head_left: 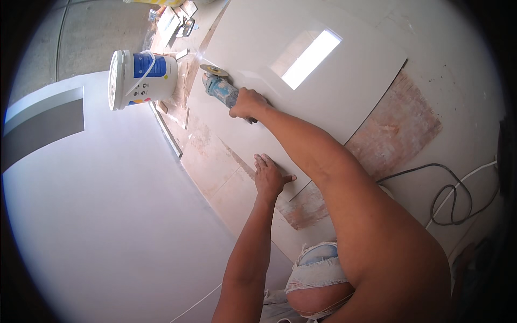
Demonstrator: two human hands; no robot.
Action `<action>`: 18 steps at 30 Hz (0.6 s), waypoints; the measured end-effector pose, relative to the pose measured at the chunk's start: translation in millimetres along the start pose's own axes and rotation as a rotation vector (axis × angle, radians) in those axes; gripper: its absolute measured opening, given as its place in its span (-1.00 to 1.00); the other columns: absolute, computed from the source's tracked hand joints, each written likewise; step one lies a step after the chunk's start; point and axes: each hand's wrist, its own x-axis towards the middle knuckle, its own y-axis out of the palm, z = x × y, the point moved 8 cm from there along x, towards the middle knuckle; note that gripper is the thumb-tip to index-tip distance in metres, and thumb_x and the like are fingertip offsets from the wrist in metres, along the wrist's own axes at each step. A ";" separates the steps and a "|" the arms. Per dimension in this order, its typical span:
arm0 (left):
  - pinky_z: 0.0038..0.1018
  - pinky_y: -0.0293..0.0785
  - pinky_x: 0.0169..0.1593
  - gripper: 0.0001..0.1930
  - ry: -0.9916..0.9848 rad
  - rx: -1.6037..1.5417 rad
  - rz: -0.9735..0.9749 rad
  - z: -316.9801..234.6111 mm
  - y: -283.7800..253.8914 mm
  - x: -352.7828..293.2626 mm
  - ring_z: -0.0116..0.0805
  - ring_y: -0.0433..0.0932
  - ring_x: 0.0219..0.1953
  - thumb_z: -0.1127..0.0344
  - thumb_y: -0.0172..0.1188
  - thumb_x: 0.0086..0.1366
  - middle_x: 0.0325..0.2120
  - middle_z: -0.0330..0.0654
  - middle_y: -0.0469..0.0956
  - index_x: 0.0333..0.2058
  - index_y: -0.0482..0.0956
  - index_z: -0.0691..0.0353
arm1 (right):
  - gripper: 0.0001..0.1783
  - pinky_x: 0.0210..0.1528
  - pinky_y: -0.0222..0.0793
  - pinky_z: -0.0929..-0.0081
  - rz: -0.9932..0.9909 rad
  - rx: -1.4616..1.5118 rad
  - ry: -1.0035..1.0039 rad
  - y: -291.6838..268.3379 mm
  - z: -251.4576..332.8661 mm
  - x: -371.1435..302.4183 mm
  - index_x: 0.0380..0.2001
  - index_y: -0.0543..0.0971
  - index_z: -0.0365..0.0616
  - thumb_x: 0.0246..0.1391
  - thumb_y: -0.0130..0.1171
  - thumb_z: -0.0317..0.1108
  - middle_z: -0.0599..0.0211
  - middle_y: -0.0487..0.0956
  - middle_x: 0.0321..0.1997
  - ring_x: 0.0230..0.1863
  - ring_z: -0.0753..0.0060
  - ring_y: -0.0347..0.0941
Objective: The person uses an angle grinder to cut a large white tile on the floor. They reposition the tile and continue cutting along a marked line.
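Note:
My right hand (249,104) is wrapped round the body of a blue-green angle grinder (219,90). The grinder's flat round disc (214,70) sits at the far left edge of a large glossy white tile (253,64); whether it touches the tile I cannot tell. Nearer to me, my left hand (269,176) presses on the tile's near left part, fingers stretched out and thumb spread to the right, holding nothing. Under the tile's right and near edges, reddish-brown board (398,126) shows.
A white bucket with a blue label (153,72) lies on its side at the left, beside tile strips (168,132). Loose offcuts (171,24) lie at the far left. A dark cable (449,202) loops across the floor at right. A pale wall (113,204) stands close on my left.

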 end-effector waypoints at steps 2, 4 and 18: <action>-0.19 0.16 0.41 0.34 -0.003 -0.009 0.002 0.0 -0.6 0.1 0.22 0.08 0.42 -0.14 0.59 -0.16 0.39 0.41 -0.06 0.36 -0.05 0.59 | -0.31 0.03 0.56 0.31 -0.007 -0.001 0.025 -1.7 0.1 -2.3 -0.04 0.52 -0.33 -0.29 0.39 -0.17 -0.03 0.66 -0.06 -0.01 0.12 0.64; -0.19 0.15 0.41 0.34 -0.005 -0.019 0.007 -1.4 -2.4 -0.6 0.22 0.08 0.42 -0.13 0.59 -0.16 0.39 0.41 -0.06 0.36 -0.05 0.59 | -0.33 0.05 0.56 0.32 -0.013 -0.004 0.041 -3.7 -0.2 -3.9 -0.04 0.54 -0.32 -0.29 0.38 -0.20 -0.01 0.66 -0.04 0.01 0.15 0.63; -0.20 0.17 0.41 0.35 -0.011 -0.001 0.003 0.4 -1.1 1.4 0.21 0.09 0.42 -0.16 0.58 -0.16 0.39 0.40 -0.06 0.36 -0.06 0.57 | -0.29 0.06 0.55 0.31 -0.003 -0.025 0.050 -3.1 -3.7 -9.0 -0.01 0.50 -0.32 -0.29 0.39 -0.18 -0.02 0.65 -0.03 0.02 0.13 0.63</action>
